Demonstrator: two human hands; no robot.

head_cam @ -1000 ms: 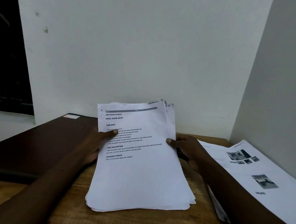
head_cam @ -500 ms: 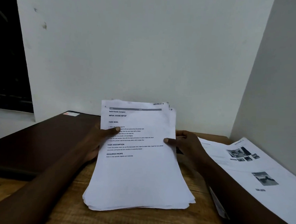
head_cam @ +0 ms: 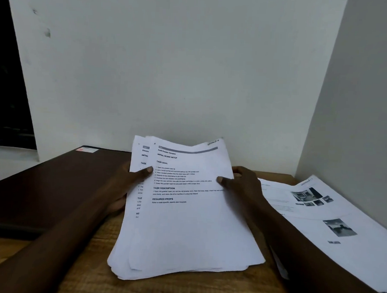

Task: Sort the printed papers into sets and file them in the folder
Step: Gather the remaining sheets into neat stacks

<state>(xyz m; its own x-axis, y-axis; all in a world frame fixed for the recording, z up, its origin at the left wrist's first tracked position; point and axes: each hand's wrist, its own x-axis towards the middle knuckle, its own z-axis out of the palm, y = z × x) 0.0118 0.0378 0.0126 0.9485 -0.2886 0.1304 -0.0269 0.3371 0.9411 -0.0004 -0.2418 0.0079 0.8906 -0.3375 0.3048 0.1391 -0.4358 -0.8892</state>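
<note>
A thick stack of printed papers (head_cam: 188,231) stands tilted on the wooden table, its lower edge resting on the wood. My left hand (head_cam: 127,185) grips the stack's left edge, thumb on the front. My right hand (head_cam: 242,184) holds the right edge, thumb on the top sheet. The top sheet is slid to the right, so the left margin of the sheet beneath shows. A dark brown folder (head_cam: 47,183) lies closed on the left of the table.
Printed sheets with photos (head_cam: 323,211) lie flat on the right, against the side wall. White walls close off the back and right. The wooden table (head_cam: 86,282) shows in front of the stack.
The top sheet has shifted to the right, uncovering the left margin of the page under it. Both hands stay on the stack's edges.
</note>
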